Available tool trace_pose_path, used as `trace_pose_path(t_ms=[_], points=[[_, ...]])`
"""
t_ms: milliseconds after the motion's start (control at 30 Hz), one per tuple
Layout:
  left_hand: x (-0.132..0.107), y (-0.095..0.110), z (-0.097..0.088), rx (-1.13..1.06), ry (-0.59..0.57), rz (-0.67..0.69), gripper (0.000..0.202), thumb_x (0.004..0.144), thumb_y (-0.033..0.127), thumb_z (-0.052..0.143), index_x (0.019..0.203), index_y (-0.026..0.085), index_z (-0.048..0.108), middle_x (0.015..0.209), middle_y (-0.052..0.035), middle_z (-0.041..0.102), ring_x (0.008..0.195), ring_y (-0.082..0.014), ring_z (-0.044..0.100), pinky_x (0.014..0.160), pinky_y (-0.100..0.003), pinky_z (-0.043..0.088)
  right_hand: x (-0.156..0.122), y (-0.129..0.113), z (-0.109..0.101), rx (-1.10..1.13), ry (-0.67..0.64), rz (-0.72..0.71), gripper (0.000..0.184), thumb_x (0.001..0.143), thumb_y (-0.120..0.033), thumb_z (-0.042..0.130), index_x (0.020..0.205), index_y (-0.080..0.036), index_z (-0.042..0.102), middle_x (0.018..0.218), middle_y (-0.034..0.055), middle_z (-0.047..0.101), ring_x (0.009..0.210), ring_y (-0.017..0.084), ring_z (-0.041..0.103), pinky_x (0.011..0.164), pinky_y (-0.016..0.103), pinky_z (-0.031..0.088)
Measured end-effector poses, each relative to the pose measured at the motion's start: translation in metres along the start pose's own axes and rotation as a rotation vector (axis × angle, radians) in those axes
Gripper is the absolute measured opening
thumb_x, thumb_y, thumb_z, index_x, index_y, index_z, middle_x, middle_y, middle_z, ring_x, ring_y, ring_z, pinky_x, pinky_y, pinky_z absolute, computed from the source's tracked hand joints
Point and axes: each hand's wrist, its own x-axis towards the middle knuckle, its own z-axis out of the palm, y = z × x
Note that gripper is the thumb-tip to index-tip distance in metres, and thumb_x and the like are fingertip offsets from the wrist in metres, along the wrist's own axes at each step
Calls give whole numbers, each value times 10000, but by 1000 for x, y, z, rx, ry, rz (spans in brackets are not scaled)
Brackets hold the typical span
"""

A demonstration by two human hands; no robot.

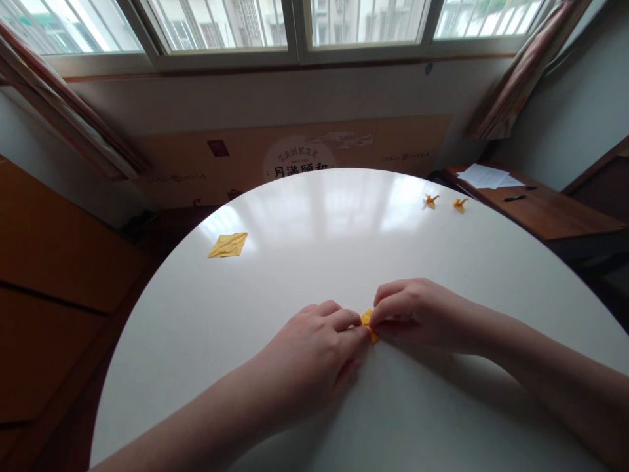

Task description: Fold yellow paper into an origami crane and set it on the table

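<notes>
Near the middle of the white round table (275, 301), a small folded piece of yellow origami paper (366, 318) lies between my two hands. My left hand (324, 344) comes from the lower left, its thumb and fingers closed on the paper's left side. From the right, my right hand (407, 305) pinches the paper's right side with thumb and index finger. Fingers cover much of the paper, so its exact fold is hidden.
A creased yellow paper sheet (228, 245) lies at the table's left. Two folded paper cranes, a left one (430, 202) and a right one (459, 206), sit at the far right. Beyond stands a wooden desk (560, 213) with white papers (486, 176) on it.
</notes>
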Motion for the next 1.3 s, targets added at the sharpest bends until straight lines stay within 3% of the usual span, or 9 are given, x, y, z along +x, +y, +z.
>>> trace_pose_path(t_ms=[267,467,733,900,1133,1300], points=[[0,2,-3,12,-32,-10,180,938,199,520,1070,222,640,1034,-35,668,966,-216,576,880,-345,484,1,-5,-1,-25,1,101,111,862,-193,666,904,-236,760,847,9,717,716,133,644,635,214,438],[-1,2,-1,34,-24,16,267,939,176,501,1183,214,603,1209,-45,647,1031,-228,570,935,-373,462,1,-4,1,-47,14,118,151,852,-170,660,884,-261,776,827,-7,718,704,129,644,630,220,420],[-1,6,-1,50,-48,-8,302,918,196,541,1215,236,580,1152,-42,643,1023,-236,560,940,-385,461,1,-10,0,-128,11,128,125,867,-172,619,843,-236,724,803,-11,696,705,131,617,606,227,370],[-2,14,-1,79,-108,-41,408,871,274,606,1271,224,545,1204,-67,604,1076,-279,531,978,-455,441,2,-10,-1,-206,46,155,106,864,-180,619,839,-242,701,825,-17,699,729,143,614,617,238,349],[-3,16,7,99,-93,-39,476,918,313,529,1369,168,485,1393,-120,513,1265,-326,432,1062,-503,374,2,-6,2,-227,103,223,83,870,-261,626,805,-240,674,820,-27,692,692,135,587,610,239,342],[-3,15,10,92,-102,-38,498,946,301,478,1421,155,446,1383,-109,544,1231,-309,463,1054,-500,379,5,-4,6,-189,129,250,103,867,-260,624,789,-239,687,812,-34,697,682,122,590,618,236,355]])
